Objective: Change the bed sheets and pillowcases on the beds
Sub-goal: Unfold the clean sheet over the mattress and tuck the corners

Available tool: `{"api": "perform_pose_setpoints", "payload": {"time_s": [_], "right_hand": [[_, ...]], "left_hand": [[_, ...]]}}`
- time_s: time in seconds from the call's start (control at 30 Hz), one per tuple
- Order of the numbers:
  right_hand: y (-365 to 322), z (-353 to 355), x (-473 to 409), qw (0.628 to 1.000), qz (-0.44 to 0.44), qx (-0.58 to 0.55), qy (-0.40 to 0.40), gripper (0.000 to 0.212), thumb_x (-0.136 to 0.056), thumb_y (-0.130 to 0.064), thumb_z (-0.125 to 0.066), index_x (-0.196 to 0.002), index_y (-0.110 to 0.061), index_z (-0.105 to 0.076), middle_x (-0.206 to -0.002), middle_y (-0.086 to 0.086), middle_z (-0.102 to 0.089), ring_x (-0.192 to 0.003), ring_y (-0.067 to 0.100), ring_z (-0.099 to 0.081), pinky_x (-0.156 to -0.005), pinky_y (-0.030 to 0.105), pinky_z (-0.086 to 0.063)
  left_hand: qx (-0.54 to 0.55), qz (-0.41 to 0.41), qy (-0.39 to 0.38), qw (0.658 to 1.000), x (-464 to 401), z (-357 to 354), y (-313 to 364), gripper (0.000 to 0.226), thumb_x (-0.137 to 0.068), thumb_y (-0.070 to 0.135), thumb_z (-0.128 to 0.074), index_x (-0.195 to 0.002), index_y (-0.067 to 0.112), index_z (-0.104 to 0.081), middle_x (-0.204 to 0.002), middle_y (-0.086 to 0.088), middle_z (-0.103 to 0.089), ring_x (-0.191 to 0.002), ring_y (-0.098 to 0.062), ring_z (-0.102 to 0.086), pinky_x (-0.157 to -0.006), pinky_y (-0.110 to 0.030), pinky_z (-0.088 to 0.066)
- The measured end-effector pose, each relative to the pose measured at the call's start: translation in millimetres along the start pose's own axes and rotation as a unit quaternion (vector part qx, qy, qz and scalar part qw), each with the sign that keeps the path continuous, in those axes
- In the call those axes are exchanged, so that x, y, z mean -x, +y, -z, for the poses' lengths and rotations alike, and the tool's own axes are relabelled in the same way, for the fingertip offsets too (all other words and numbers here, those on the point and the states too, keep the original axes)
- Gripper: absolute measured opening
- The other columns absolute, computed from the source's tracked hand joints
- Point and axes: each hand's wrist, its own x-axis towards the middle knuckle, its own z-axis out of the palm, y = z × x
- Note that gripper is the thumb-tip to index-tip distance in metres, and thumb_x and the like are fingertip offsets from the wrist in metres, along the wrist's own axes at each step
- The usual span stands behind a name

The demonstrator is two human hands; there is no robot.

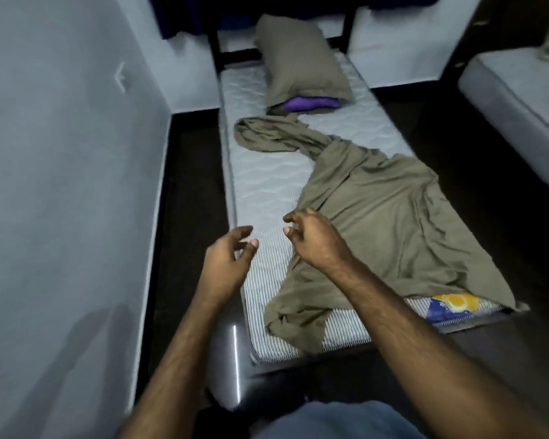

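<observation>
An olive-brown sheet (pixel 384 217) lies crumpled across the right and near part of a bare white quilted mattress (pixel 267 179). A twisted end of it stretches toward the far pillow. The pillow (pixel 298 61) wears an olive-brown case, and its purple inside (pixel 311 103) shows at the near end. My left hand (pixel 229 258) hovers over the near left edge of the mattress with its fingers spread and curled, holding nothing. Just right of it, my right hand (pixel 314 239) sits at the sheet's left edge, fingers curled and apart, with nothing gripped.
A white wall (pixel 61 185) runs close along the left, with a narrow dark floor gap (pixel 184 217) beside the bed. A second bed (pixel 514 87) stands at the right across dark floor. A blue and yellow label (pixel 450 307) shows at the mattress's near right corner.
</observation>
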Motion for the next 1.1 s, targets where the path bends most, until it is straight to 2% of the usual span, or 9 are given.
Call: {"api": "perform_pose_setpoints", "payload": {"time_s": [0.07,0.17,0.3,0.4,0.5,0.67,0.8,0.93,1.1], "right_hand": [[2,-10,-9,0.998,-0.055,0.005,0.029,0.027,-0.097,-0.023,-0.061,-0.12,-0.013,-0.067,-0.117,0.011,-0.063,-0.106,0.029,-0.063,-0.091,0.037,-0.051],[2,-33,-13,0.985,-0.152,0.006,0.086,0.022,-0.095,-0.018,-0.06,-0.114,-0.011,-0.069,-0.112,0.014,-0.062,-0.101,0.032,-0.064,-0.087,0.038,-0.052],[-29,-73,3,0.944,-0.278,-0.022,0.175,0.025,-0.094,-0.015,-0.062,-0.117,-0.008,-0.069,-0.113,0.018,-0.063,-0.1,0.035,-0.066,-0.086,0.039,-0.053],[-60,-105,18,0.919,-0.346,-0.032,0.184,0.028,-0.096,-0.016,-0.061,-0.121,-0.009,-0.068,-0.116,0.016,-0.063,-0.102,0.034,-0.065,-0.088,0.04,-0.052],[-84,-135,30,0.905,-0.389,-0.029,0.171,0.027,-0.094,-0.017,-0.061,-0.12,-0.013,-0.068,-0.116,0.013,-0.063,-0.1,0.033,-0.066,-0.086,0.043,-0.054],[-95,-174,47,0.885,-0.429,-0.031,0.178,0.029,-0.093,-0.019,-0.06,-0.121,-0.016,-0.067,-0.115,0.012,-0.063,-0.104,0.034,-0.064,-0.102,0.047,-0.046],[-96,-200,48,0.879,-0.437,-0.058,0.182,0.03,-0.095,-0.019,-0.059,-0.123,-0.013,-0.066,-0.118,0.015,-0.062,-0.105,0.035,-0.062,-0.093,0.04,-0.049],[-88,-230,48,0.872,-0.444,-0.084,0.19,0.029,-0.094,-0.018,-0.059,-0.122,-0.012,-0.066,-0.117,0.016,-0.065,-0.103,0.037,-0.065,-0.092,0.045,-0.052],[-63,-273,31,0.816,-0.498,-0.185,0.226,0.035,-0.094,-0.019,-0.064,-0.126,-0.005,-0.061,-0.117,0.016,-0.069,-0.109,0.034,-0.065,-0.092,0.036,-0.05]], "left_hand": [[-0.001,-0.04,-0.064,0.997,-37,-3,-12,0.036,-0.097,0.024,-0.066,-0.131,0.015,-0.065,-0.124,0.006,-0.07,-0.098,0.002,-0.067,-0.09,-0.016,-0.053],[-0.022,-0.099,-0.165,0.981,-83,-2,-37,0.034,-0.097,0.022,-0.067,-0.13,0.014,-0.065,-0.123,0.008,-0.069,-0.089,0.011,-0.063,-0.08,-0.002,-0.044],[-0.049,-0.167,-0.279,0.944,-127,20,-72,0.034,-0.097,0.023,-0.067,-0.129,0.013,-0.066,-0.121,0.007,-0.07,-0.089,0.008,-0.063,-0.076,0.0,-0.042],[-0.047,-0.176,-0.328,0.927,-142,35,-86,0.033,-0.097,0.023,-0.067,-0.127,0.012,-0.067,-0.119,0.006,-0.071,-0.089,0.0,-0.064,-0.078,-0.003,-0.045],[-0.029,-0.17,-0.364,0.915,-139,40,-96,0.032,-0.096,0.022,-0.067,-0.127,0.012,-0.067,-0.117,0.005,-0.071,-0.091,-0.005,-0.066,-0.084,-0.017,-0.051],[-0.039,-0.169,-0.42,0.891,-115,32,-120,0.033,-0.096,0.022,-0.067,-0.128,0.012,-0.066,-0.118,0.0,-0.072,-0.092,-0.007,-0.066,-0.078,-0.005,-0.046],[-0.057,-0.15,-0.423,0.892,-103,28,-148,0.034,-0.095,0.023,-0.068,-0.127,0.013,-0.067,-0.117,-0.001,-0.073,-0.096,-0.013,-0.069,-0.093,-0.029,-0.054],[-0.061,-0.13,-0.436,0.889,-101,20,-179,0.037,-0.095,0.024,-0.069,-0.13,0.015,-0.064,-0.115,-0.003,-0.072,-0.1,-0.013,-0.069,-0.096,-0.038,-0.055],[-0.08,-0.141,-0.464,0.871,-113,-15,-212,0.06,-0.095,0.027,-0.069,-0.149,0.018,-0.044,-0.131,-0.009,-0.065,-0.118,-0.021,-0.062,-0.101,-0.03,-0.047]]}}
